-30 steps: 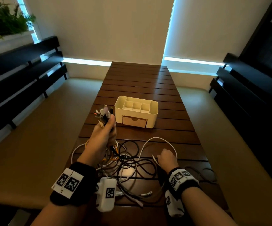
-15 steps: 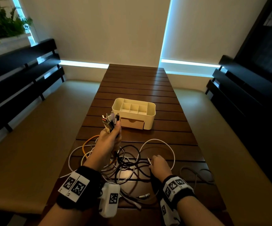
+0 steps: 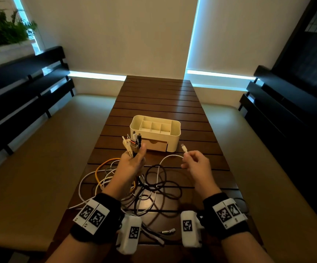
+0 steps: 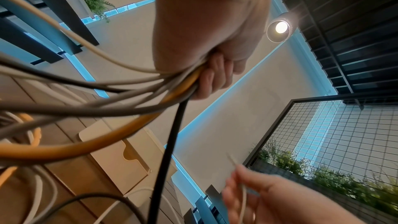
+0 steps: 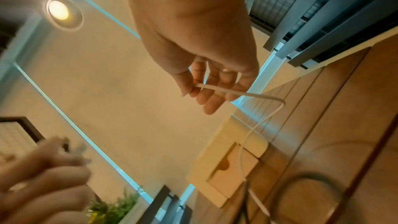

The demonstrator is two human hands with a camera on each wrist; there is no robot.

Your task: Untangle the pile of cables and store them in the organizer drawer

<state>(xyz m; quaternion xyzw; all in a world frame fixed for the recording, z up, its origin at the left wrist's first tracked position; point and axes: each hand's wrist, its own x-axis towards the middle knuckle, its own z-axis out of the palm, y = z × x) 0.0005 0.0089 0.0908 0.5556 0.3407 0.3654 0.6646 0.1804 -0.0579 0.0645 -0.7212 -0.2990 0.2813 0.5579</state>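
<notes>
Left hand [image 3: 133, 164], grip clamped round bundle of cable ends [image 3: 133, 142], plugs fanned upward; I judge ends gathered there so strands can be traced singly. Right hand [image 3: 195, 163], grip pinched on white cable [image 3: 170, 157] just below its plug, raised clear of pile of cables [image 3: 150, 186]. Pile: white, black, orange loops crossing on tabletop [image 3: 159, 103], between wrists. Organizer [image 3: 174, 143] beyond hands, drawer [image 3: 156, 146] closed.

Dim room; warm ceiling spotlight [image 4: 279, 29] glares; cyan window-edge glow; wrist views blurred, edges warped.
</notes>
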